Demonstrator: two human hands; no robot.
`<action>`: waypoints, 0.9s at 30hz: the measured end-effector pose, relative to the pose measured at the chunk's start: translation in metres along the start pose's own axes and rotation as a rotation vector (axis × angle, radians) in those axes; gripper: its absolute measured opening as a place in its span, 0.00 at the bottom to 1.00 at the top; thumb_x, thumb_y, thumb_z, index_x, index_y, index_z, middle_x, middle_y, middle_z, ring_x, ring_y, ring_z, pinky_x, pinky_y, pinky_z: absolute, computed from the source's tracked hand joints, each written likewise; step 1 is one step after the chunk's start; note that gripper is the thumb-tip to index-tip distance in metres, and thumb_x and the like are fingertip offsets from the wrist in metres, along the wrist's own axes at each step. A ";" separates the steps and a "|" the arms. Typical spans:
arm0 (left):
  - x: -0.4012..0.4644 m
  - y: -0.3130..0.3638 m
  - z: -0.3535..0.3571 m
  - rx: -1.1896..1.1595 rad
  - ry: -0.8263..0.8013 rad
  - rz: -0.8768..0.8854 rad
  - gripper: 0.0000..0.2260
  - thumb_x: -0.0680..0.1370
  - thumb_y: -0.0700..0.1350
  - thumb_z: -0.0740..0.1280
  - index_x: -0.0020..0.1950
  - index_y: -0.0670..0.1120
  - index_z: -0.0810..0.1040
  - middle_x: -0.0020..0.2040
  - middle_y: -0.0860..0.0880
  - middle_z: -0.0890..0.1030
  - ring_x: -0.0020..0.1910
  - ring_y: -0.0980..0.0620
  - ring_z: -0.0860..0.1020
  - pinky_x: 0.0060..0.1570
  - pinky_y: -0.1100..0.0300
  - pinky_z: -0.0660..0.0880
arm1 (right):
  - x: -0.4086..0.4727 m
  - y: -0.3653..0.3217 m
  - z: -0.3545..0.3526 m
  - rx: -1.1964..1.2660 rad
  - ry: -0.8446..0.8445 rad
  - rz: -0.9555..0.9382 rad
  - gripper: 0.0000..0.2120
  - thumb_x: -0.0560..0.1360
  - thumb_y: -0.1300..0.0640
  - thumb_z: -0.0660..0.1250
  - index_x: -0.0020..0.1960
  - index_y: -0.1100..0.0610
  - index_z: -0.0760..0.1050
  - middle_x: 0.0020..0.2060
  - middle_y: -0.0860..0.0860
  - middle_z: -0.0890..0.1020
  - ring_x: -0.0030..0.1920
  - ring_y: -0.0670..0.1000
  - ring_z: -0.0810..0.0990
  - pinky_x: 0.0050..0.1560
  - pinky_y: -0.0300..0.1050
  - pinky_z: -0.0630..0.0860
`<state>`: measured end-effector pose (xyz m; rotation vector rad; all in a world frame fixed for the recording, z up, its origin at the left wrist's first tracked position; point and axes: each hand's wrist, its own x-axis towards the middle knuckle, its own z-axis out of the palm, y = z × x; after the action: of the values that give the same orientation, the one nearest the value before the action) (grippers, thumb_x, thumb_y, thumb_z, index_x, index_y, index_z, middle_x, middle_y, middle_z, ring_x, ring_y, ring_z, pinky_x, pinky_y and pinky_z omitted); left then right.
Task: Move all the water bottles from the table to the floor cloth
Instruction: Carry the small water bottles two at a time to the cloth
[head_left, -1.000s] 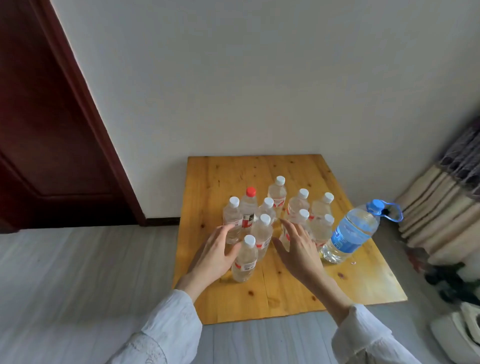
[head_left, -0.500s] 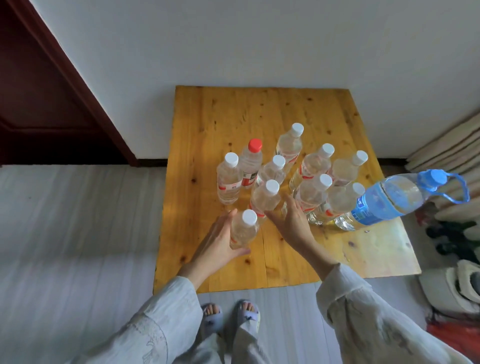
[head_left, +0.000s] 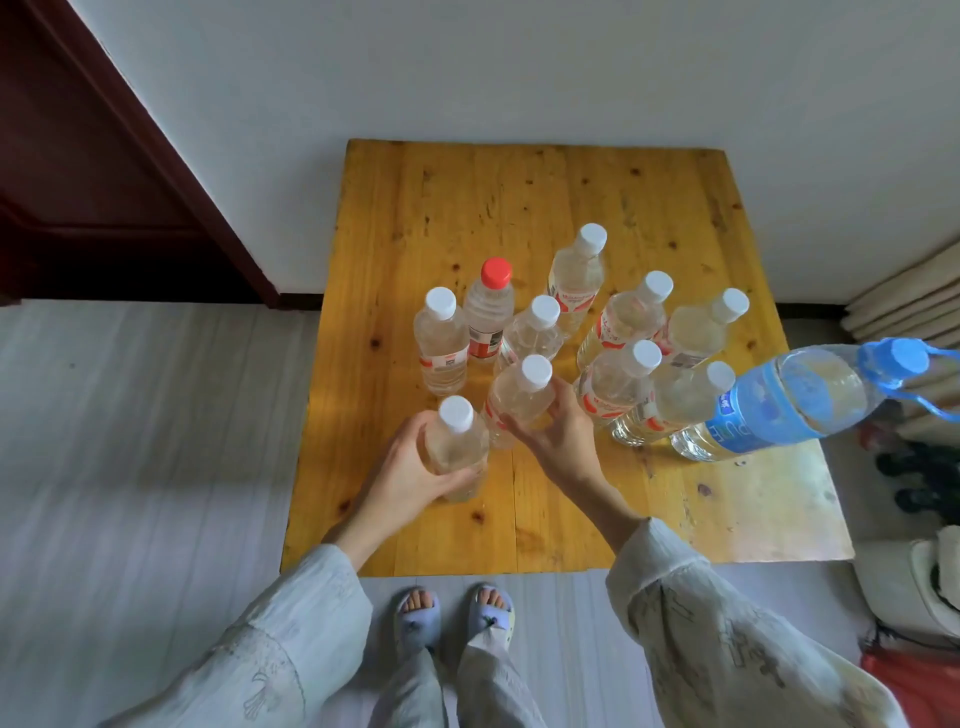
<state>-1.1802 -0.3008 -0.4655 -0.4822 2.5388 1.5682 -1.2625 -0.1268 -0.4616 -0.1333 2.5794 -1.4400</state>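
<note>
Gripping one white-capped bottle (head_left: 456, 449) each, both hands wrapped tight; big blue-labelled bottle (head_left: 769, 410) reads "PU"

Bottles (head_left: 582, 343) clustered on table (head_left: 467, 208); big bottle (head_left: 779, 405) at right; door (head_left: 78, 156) far left.

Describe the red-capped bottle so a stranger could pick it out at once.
Start at the yellow wooden table against the white wall, where a cluster of clear water bottles stands. Go to the cluster's far left side, towards the dark door: the red-capped bottle stands there upright. It alone has a red cap; its neighbours' are white.
</note>
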 end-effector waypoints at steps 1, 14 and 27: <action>-0.001 0.000 -0.002 -0.036 0.006 -0.021 0.32 0.62 0.53 0.77 0.62 0.51 0.68 0.58 0.53 0.75 0.56 0.56 0.73 0.51 0.67 0.68 | -0.002 0.001 -0.003 0.034 0.005 0.021 0.36 0.64 0.45 0.74 0.65 0.58 0.65 0.59 0.53 0.77 0.57 0.50 0.76 0.57 0.49 0.76; -0.022 0.066 -0.048 -0.236 -0.107 0.223 0.26 0.60 0.57 0.76 0.54 0.57 0.71 0.47 0.59 0.80 0.45 0.69 0.77 0.39 0.72 0.75 | -0.094 -0.048 -0.070 0.202 0.230 0.004 0.32 0.63 0.46 0.75 0.62 0.54 0.68 0.55 0.48 0.79 0.51 0.41 0.79 0.48 0.36 0.78; -0.126 0.167 0.034 -0.167 -0.650 0.652 0.28 0.61 0.53 0.77 0.57 0.49 0.71 0.47 0.51 0.79 0.45 0.54 0.79 0.42 0.51 0.79 | -0.347 -0.070 -0.137 0.373 0.887 0.231 0.24 0.62 0.50 0.76 0.55 0.52 0.71 0.49 0.46 0.79 0.52 0.48 0.78 0.44 0.36 0.76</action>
<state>-1.1186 -0.1755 -0.3057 0.8050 2.1322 1.7289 -0.9513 0.0087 -0.2915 1.0338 2.6670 -2.1849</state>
